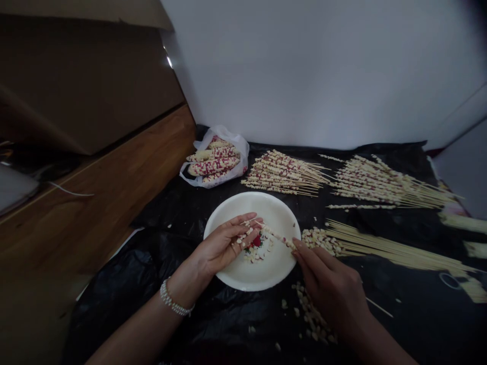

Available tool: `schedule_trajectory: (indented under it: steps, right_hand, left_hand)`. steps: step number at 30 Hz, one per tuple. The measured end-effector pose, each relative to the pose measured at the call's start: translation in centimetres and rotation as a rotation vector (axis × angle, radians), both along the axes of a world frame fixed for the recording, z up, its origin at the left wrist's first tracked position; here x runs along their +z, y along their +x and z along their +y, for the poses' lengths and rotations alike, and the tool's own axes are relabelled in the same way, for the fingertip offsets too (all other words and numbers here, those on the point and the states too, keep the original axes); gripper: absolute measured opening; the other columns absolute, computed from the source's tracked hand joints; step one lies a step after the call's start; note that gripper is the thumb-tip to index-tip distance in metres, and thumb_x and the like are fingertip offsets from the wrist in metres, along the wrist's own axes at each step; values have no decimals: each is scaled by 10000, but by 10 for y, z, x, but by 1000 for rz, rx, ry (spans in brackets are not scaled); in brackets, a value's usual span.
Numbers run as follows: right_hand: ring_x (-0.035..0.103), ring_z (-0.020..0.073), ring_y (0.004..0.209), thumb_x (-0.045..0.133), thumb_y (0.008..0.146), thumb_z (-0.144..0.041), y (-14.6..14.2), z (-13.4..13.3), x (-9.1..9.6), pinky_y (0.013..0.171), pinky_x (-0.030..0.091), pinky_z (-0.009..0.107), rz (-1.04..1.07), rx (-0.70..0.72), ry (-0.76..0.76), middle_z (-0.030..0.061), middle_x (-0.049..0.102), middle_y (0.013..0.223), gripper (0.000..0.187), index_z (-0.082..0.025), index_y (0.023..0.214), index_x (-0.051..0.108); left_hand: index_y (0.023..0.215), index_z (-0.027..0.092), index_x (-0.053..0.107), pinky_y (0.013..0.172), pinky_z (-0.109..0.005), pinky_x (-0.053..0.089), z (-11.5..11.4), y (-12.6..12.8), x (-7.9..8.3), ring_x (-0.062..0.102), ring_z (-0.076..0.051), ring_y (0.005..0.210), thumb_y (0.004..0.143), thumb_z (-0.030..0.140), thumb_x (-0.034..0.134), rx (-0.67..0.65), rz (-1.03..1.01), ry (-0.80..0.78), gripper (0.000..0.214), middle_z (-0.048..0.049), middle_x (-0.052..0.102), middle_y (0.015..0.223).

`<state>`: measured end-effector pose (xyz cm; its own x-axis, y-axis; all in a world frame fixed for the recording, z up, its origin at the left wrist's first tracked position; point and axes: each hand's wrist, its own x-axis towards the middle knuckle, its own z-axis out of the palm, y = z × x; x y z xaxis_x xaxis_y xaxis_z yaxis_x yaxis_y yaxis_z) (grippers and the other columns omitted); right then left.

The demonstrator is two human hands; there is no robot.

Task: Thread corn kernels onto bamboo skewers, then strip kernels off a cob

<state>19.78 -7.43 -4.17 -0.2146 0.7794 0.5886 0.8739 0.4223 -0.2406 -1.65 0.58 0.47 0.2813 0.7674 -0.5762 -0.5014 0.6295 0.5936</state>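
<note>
"Brown wood runs along the left, then black sheeting spreads under everything else. What's on it first?"

"Going rightward, a pearly bracelet on the left wrist. Beyond it sits a translucent bag of red-and-cream corn cobs."

"And the left hand?"

"Over the white bowl, palm up, fingers loosely curled with kernels lying on them. Whether its fingertips pinch the stick's tip, I can't tell; it's too small."

"Where's the skewer being handled?"

"That partly filled skewer slants across the bowl, its tip at the left fingers. Loose kernels lie on the bowl's bottom."

"Then?"

"Behind the bowl, a heap of threaded skewers. The right hand pinches the skewer between thumb and fingers at the bowl's right rim."

"Around that hand?"

"Scattered kernels below, a kernel pile just above. Farther right, a second heap of threaded skewers, with bare sticks nearer."
</note>
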Motion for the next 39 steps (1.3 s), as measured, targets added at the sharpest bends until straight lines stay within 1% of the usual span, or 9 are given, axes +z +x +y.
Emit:
schedule_trajectory:
  steps: [4,8,13,15,17,22,31,36,39]
  right_hand:
    - [604,118,541,510,928,-143,0,0,0,481,433,263,-8,4,-2,20,692,824,291,-177,1198,614]
    - [597,111,536,512,931,-158,0,0,-2,495,433,254,-2,0,5,24,697,834,295,-178,1206,616]
    - [609,112,559,518,926,-151,0,-1,-3,507,431,250,-3,3,19,35,709,871,301,-182,1210,612]
    - [617,118,574,514,928,-152,1,-1,-3,502,428,252,-9,3,13,36,709,874,300,-183,1210,610]
    - [617,121,573,513,928,-152,1,-1,-3,494,424,256,-13,1,5,32,707,864,302,-185,1213,606]
    - [597,109,539,517,923,-135,0,-1,-2,476,410,262,-15,-2,13,26,707,868,307,-189,1214,600]
    - [605,120,559,511,926,-141,0,-1,-1,493,421,267,-31,-9,-5,16,689,809,301,-193,1209,602]
    - [610,122,568,516,921,-140,0,-1,-3,502,423,265,-35,-12,-12,7,680,798,310,-202,1213,602]
    - [615,125,574,521,925,-154,0,-2,-2,504,420,261,-39,-17,-6,6,674,778,309,-194,1221,599]
  left_hand:
    - [1053,92,663,806,-180,551,1,1,0,693,-129,906,824,-29,569,-4,9,17,276,-113,713,1060]
    - [1022,83,656,754,-172,569,1,1,-2,693,-97,804,866,29,559,48,26,9,191,-107,713,1052]
    - [900,93,657,531,-94,523,3,0,-4,648,-50,608,885,58,541,104,13,-31,122,-60,709,853]
    - [844,94,660,486,-76,494,4,-1,-5,614,-34,546,881,64,551,115,10,-29,119,-36,682,758]
    - [863,93,676,511,-78,507,4,-1,-5,623,-37,565,868,51,565,108,14,-26,118,-28,674,735]
    - [920,93,703,691,-137,564,0,0,-5,689,-88,747,808,-20,603,79,32,33,188,-64,715,838]
    - [883,86,726,665,-138,556,0,2,-8,686,-96,701,757,-2,679,34,73,75,160,-72,720,784]
    - [883,82,724,659,-143,567,-1,1,-8,685,-93,684,813,67,656,37,71,62,99,-69,717,767]
    - [871,87,714,647,-138,567,0,1,-7,681,-86,674,821,51,640,36,69,54,96,-60,713,760]
